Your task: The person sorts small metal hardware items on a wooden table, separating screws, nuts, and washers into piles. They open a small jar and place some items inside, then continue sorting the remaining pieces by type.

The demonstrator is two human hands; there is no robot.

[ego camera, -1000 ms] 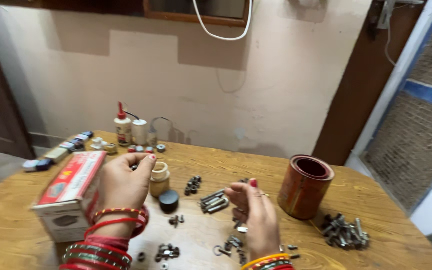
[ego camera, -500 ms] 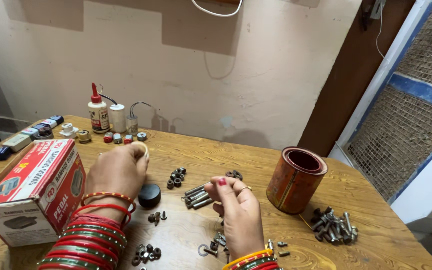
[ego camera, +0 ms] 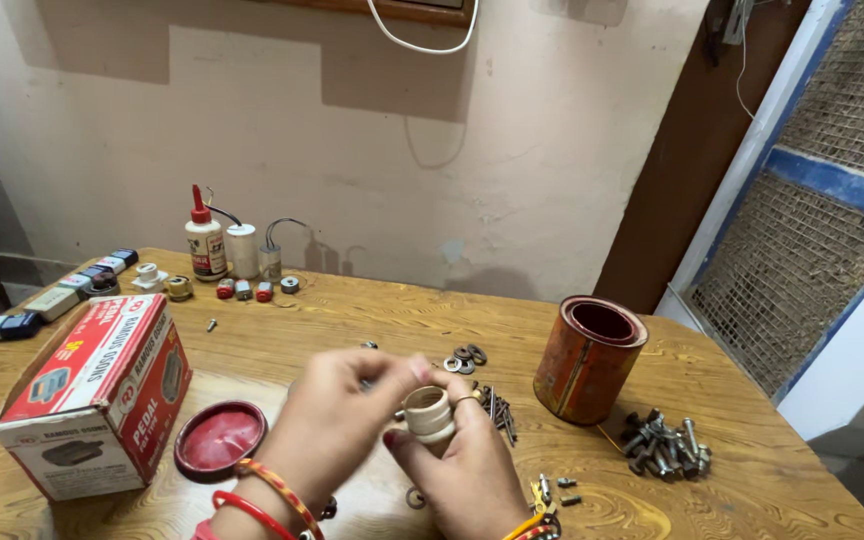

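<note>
Both my hands meet over the middle of the wooden table [ego camera: 352, 310]. My right hand [ego camera: 457, 465] grips a small cream ribbed cylinder [ego camera: 428, 413], open end up. My left hand [ego camera: 337, 415] pinches at the cylinder's top edge with its fingertips; whether it holds a small part there is hidden. Bangles ring both wrists. Loose washers [ego camera: 464, 357] and dark screws [ego camera: 497, 408] lie just behind my hands, partly covered by them.
A red and white cardboard box [ego camera: 92, 395] stands at the left with a red round lid [ego camera: 219, 440] beside it. A rusty orange tin [ego camera: 588, 358] stands open at the right, a pile of bolts [ego camera: 662, 445] near it. A glue bottle [ego camera: 204, 240] and small parts line the back edge.
My hands have come together and now hold the cream cylinder between them. The view has shifted, and the red lid beside the box has come into sight.
</note>
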